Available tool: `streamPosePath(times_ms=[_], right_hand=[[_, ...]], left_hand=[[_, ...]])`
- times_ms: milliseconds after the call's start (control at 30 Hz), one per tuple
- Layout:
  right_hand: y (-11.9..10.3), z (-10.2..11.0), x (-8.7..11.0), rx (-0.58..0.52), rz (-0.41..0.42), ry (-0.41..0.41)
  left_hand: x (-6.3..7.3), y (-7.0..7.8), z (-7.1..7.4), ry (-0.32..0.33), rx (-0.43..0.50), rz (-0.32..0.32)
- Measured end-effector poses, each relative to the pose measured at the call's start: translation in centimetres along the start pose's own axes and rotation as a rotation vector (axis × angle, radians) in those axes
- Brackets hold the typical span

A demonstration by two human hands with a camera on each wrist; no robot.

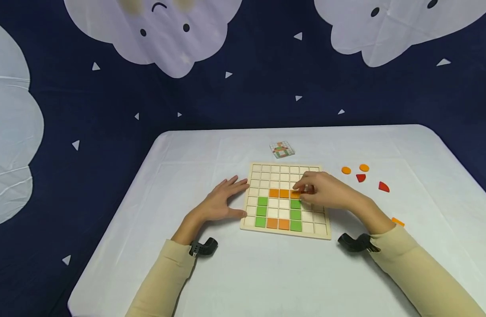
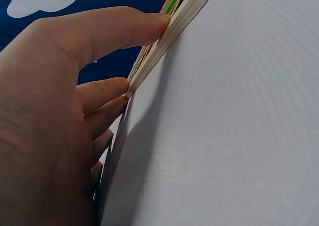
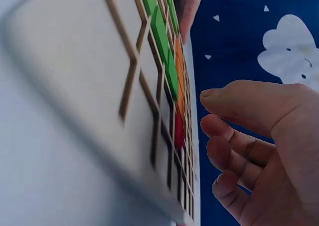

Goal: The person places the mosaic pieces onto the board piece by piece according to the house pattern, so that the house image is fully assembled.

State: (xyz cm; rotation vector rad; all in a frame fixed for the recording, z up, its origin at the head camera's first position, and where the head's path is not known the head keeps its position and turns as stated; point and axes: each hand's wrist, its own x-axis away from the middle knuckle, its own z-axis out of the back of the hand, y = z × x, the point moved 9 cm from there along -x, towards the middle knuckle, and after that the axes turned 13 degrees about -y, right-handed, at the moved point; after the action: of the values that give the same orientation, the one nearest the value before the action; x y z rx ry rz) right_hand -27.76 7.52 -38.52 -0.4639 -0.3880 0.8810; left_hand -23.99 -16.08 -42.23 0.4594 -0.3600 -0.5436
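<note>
A white-covered table (image 1: 274, 277) stands before a dark blue backdrop (image 1: 258, 101) scattered with small white triangles (image 1: 299, 36), where two pale clouds (image 1: 167, 48) with black eyes (image 1: 186, 27) show along the top of the head view and a third cloud (image 1: 9, 123) runs off its left edge.

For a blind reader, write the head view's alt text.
A person's left hand touches the left edge of a grid board with green and orange tiles; the right hand reaches over its right side. A picture card lies beyond, loose pieces to the right.

A pale wooden grid board (image 1: 284, 203) lies flat. Green tiles (image 1: 296, 214), orange tiles (image 1: 284, 193) and a red piece (image 3: 179, 131) sit on it.
</note>
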Motion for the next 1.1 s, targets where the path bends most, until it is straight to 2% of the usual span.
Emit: streamPosePath(times_ms=[367, 500, 700, 867, 967, 1100], right_hand=[[3.1, 0.9, 5.3, 0.025, -0.114, 0.011], [4.0, 1.1, 7.1, 0.011, -0.120, 0.024], [5.4, 0.6, 9.6, -0.074, -0.145, 0.017], [5.9, 0.7, 11.1, -0.072, -0.133, 0.044], [6.3, 0.6, 11.9, -0.091, -0.157, 0.030], [7.0, 0.2, 13.2, -0.157, -0.199, -0.030]], left_hand=[[0.1, -0.1, -0.2, -0.009, 0.003, 0.017], [0.1, -0.1, -0.2, -0.010, 0.004, 0.022], [0.0, 0.1, 0.0, -0.002, 0.003, -0.001], [0.0, 0.2, 0.2, 0.004, 0.009, -0.005], [0.0, 0.2, 0.2, 0.001, 0.006, -0.006], [0.0, 0.2, 0.1, -0.002, 0.001, -0.009]])
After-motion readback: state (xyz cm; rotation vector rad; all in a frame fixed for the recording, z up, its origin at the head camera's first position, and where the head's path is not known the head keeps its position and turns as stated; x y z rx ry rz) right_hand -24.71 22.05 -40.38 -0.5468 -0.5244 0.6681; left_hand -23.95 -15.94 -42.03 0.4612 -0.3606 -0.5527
